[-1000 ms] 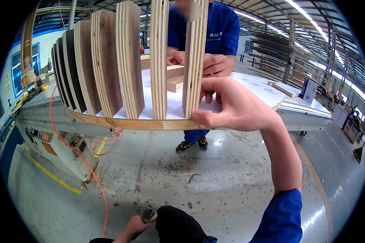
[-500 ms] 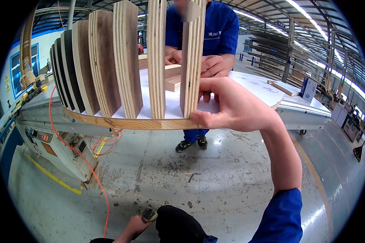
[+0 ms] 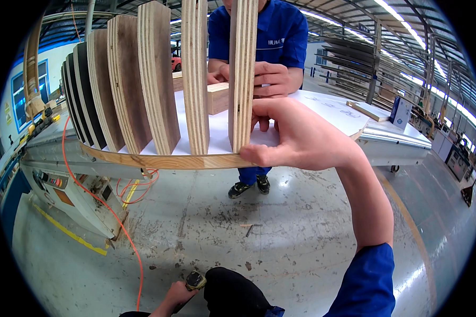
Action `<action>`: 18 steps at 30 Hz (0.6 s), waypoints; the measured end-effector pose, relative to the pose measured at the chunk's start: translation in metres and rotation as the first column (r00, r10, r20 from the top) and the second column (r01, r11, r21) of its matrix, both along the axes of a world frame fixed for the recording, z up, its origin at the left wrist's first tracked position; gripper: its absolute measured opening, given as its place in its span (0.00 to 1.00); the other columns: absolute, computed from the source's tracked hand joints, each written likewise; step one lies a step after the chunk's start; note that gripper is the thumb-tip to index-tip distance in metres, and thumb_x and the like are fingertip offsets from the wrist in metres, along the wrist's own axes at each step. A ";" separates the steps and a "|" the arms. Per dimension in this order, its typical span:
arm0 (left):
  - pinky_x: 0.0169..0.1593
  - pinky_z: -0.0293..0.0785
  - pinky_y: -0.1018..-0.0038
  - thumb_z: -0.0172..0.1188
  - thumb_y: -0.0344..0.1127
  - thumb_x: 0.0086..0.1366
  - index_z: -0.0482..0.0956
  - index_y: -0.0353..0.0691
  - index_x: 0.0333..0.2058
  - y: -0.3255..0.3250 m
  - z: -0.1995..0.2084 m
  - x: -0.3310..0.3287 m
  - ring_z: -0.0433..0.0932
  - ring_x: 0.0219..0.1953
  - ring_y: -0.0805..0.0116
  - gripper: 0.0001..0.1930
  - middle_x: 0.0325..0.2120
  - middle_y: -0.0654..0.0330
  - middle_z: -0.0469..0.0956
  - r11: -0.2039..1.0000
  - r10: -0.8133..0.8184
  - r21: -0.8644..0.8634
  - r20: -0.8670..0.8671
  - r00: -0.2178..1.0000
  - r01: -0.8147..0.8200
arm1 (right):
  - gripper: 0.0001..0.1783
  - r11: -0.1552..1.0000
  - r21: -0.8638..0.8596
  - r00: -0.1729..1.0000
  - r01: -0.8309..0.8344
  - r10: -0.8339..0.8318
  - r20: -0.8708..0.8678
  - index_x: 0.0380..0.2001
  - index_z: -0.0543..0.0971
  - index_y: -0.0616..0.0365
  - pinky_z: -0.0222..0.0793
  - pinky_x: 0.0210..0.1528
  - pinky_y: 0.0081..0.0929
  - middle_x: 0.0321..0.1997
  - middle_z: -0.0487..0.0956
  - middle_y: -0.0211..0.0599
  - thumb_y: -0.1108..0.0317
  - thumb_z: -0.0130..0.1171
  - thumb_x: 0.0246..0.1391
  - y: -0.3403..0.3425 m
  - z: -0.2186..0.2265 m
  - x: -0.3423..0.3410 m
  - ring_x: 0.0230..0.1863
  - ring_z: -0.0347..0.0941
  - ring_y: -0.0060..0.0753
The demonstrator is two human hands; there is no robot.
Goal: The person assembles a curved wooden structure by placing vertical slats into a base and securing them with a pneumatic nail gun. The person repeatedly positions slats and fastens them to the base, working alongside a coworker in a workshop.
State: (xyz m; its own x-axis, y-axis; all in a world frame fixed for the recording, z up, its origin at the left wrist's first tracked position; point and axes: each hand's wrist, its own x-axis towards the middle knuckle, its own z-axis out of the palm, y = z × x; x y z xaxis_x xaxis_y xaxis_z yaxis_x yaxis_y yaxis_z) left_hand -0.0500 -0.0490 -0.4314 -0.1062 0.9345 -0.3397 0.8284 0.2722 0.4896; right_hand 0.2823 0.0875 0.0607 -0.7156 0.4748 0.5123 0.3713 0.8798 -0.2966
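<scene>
My right hand (image 3: pixel 307 134) closes on the lower part of an upright plywood board (image 3: pixel 243 79), thumb at its front edge and fingers along its side. The board stands at the right end of a row of plywood boards (image 3: pixel 158 84) with brown or black faces, above a curved wooden edge strip (image 3: pixel 169 160). Low in the view, my left hand (image 3: pixel 175 296) is wrapped round a hand-held tool (image 3: pixel 195 281) with a dark and olive rounded head; its exact kind is unclear. Across the table, a co-worker's hand (image 3: pixel 272 79) is by the gripped board's far side, partly hidden.
A white-topped table (image 3: pixel 328 113) holds a short wood block (image 3: pixel 218 99), a flat board (image 3: pixel 366 112) and a blue and white box (image 3: pixel 401 112). An orange hose (image 3: pixel 103 203) hangs at the left past a machine cabinet (image 3: pixel 71 198). Stacked sheets (image 3: pixel 349 68) stand behind.
The row of boards and my right hand sit slightly further left in the view. The co-worker's hand has risen beside the gripped board. My left hand keeps its tool.
</scene>
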 end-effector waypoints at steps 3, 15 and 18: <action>0.44 0.81 0.58 0.72 0.60 0.48 0.85 0.31 0.36 0.001 0.002 0.001 0.84 0.36 0.45 0.32 0.28 0.43 0.84 1.000 -0.016 0.006 0.006 1.000 0.016 | 0.27 1.000 -0.003 1.000 0.008 -0.008 0.003 0.36 0.80 0.71 0.71 0.38 0.30 0.30 0.80 0.48 0.52 0.67 0.49 0.002 -0.001 0.001 0.34 0.76 0.37; 0.42 0.80 0.59 0.72 0.59 0.49 0.85 0.32 0.34 0.002 -0.001 0.001 0.84 0.33 0.46 0.30 0.25 0.45 0.83 1.000 -0.015 0.012 0.017 1.000 0.014 | 0.26 1.000 -0.004 1.000 -0.006 0.006 -0.006 0.39 0.80 0.67 0.69 0.38 0.26 0.31 0.77 0.38 0.53 0.66 0.49 0.006 -0.004 0.003 0.34 0.71 0.30; 0.41 0.81 0.59 0.72 0.58 0.49 0.85 0.31 0.33 0.000 -0.002 0.000 0.84 0.32 0.46 0.30 0.25 0.44 0.83 1.000 0.000 0.009 0.010 1.000 0.000 | 0.28 1.000 0.014 1.000 -0.014 0.014 -0.009 0.38 0.80 0.68 0.70 0.39 0.28 0.31 0.79 0.42 0.50 0.67 0.48 0.004 -0.003 0.002 0.35 0.74 0.34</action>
State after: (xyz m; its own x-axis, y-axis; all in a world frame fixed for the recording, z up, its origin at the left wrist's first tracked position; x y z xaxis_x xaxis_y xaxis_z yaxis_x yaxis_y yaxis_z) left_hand -0.0500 -0.0489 -0.4336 -0.1033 0.9374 -0.3326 0.8235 0.2681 0.5000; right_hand 0.2841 0.0920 0.0573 -0.7176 0.4575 0.5252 0.3566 0.8890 -0.2873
